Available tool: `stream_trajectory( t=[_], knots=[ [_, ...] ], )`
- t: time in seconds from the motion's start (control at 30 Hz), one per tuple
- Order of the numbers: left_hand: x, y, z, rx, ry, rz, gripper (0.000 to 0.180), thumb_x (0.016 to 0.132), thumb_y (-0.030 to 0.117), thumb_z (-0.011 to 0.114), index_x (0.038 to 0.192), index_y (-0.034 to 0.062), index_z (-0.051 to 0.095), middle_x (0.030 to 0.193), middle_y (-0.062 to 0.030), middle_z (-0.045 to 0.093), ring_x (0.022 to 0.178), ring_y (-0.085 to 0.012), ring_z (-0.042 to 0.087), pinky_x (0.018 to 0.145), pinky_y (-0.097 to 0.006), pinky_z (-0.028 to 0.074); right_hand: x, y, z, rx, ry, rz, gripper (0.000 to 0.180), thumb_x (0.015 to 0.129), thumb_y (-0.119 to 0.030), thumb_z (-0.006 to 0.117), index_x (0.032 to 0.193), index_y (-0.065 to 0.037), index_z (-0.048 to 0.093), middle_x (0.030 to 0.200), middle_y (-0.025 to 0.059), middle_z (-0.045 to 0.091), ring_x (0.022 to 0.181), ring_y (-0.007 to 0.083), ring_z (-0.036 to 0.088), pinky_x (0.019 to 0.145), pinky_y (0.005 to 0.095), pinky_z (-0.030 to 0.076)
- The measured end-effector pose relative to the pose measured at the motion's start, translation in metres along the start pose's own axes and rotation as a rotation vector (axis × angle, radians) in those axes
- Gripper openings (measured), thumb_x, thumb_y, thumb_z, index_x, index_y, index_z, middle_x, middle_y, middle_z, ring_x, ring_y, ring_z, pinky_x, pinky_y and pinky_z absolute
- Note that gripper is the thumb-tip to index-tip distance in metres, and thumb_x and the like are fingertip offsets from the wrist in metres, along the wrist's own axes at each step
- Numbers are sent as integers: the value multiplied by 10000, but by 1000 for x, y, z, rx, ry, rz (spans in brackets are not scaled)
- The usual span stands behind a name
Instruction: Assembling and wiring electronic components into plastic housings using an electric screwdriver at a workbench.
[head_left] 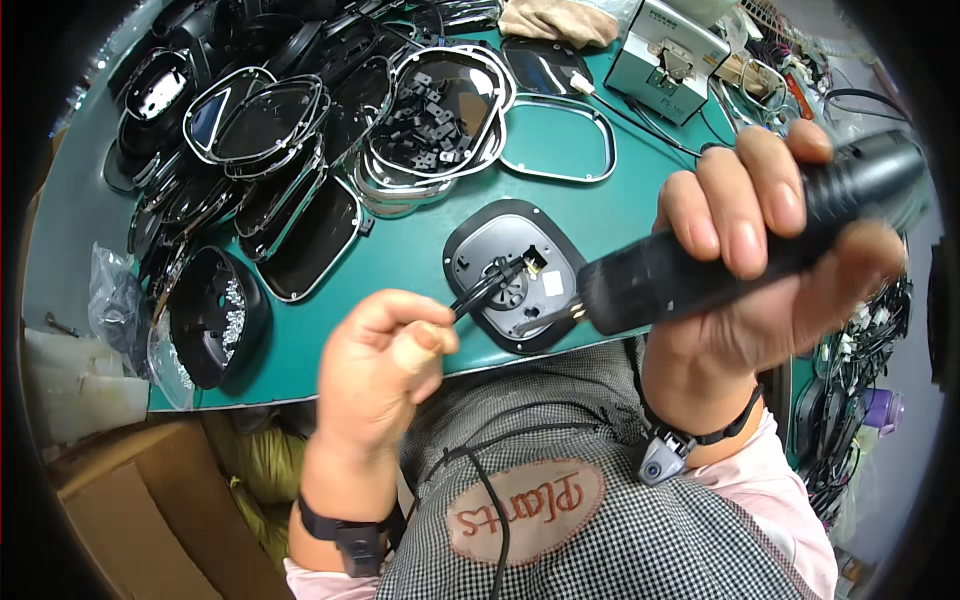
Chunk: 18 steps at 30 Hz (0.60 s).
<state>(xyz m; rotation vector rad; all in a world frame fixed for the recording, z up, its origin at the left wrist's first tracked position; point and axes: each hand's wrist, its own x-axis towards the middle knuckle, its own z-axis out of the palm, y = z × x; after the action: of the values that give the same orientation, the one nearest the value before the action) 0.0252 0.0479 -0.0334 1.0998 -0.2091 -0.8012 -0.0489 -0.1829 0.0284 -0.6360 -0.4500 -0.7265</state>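
Note:
A black oval housing (470,250) lies on the green mat near the table's front edge, with a round hub and a white patch inside it. My left hand (385,360) is closed in a fist, pinching a black cable (490,285) that runs into the housing's middle. My right hand (770,260) grips a thick black handheld tool (720,255); its thin metal tip (545,320) points left and down at the housing's near edge.
A heap of black oval shells and chrome-rimmed frames (280,130) fills the table's left and back. One empty chrome frame (560,140) lies flat behind the housing. A grey box unit (665,60) stands at the back right. A cardboard box (130,510) sits below left; tangled wires (860,360) hang right.

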Motion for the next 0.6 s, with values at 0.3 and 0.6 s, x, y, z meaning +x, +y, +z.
stream_trajectory(
  t=[0.3,0.6],
  knots=[
    [-2,-31,26,-105,-170,71,327,995,364,613,994,37,608,725,-45,613,475,-44,368,435,-196,315,-8,-7,-12,-143,-235,124,802,775,-580,785,1311,-50,510,902,9,577,713,156,594,671,337,481],
    [-1,-33,33,80,-88,76,238,1020,251,601,1005,19,652,807,-90,650,584,-69,502,526,-205,405,-8,-14,-17,-211,-352,83,777,816,-567,761,1327,-48,492,899,8,571,699,149,595,662,331,490]
  ],
)
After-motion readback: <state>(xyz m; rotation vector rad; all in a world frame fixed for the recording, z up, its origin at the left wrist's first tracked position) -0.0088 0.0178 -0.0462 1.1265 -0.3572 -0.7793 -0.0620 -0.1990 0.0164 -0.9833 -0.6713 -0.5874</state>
